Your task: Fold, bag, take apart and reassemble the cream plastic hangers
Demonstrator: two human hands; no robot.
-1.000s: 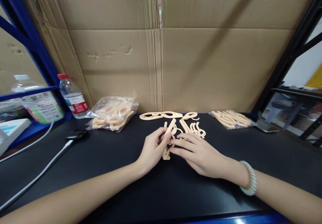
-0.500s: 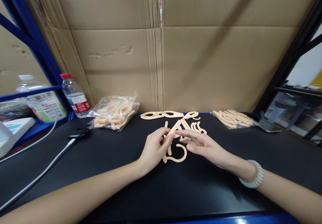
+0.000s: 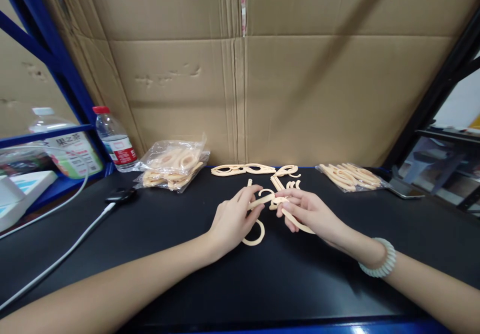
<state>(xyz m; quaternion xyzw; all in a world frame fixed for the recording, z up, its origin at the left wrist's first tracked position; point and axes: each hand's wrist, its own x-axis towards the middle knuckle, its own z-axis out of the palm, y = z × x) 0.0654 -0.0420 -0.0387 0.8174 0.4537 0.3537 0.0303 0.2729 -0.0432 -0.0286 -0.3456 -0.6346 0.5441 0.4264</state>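
My left hand (image 3: 233,219) is closed on a straight beige plastic bar (image 3: 262,201) that points toward the right. My right hand (image 3: 309,211) pinches a curved beige piece (image 3: 299,224), whose long end slants down below the fingers. The two held pieces meet or nearly meet between the hands; contact is too small to tell. A beige hook (image 3: 255,235) lies on the black table just below my left hand. Behind the hands are several small hooks (image 3: 293,184) and a folded beige hanger (image 3: 258,168), partly beside another looped piece (image 3: 288,170).
Bagged beige parts (image 3: 174,164) lie at the back left, and another bag (image 3: 352,176) at the back right beside a phone-like object (image 3: 404,188). A red-capped bottle (image 3: 119,146) and a white cable (image 3: 60,256) are at the left. Cardboard (image 3: 180,89) stands behind the table.
My right hand, open before, has closed on a curved piece. The bar in my left hand has tilted flatter toward the right. The view has shifted slightly.
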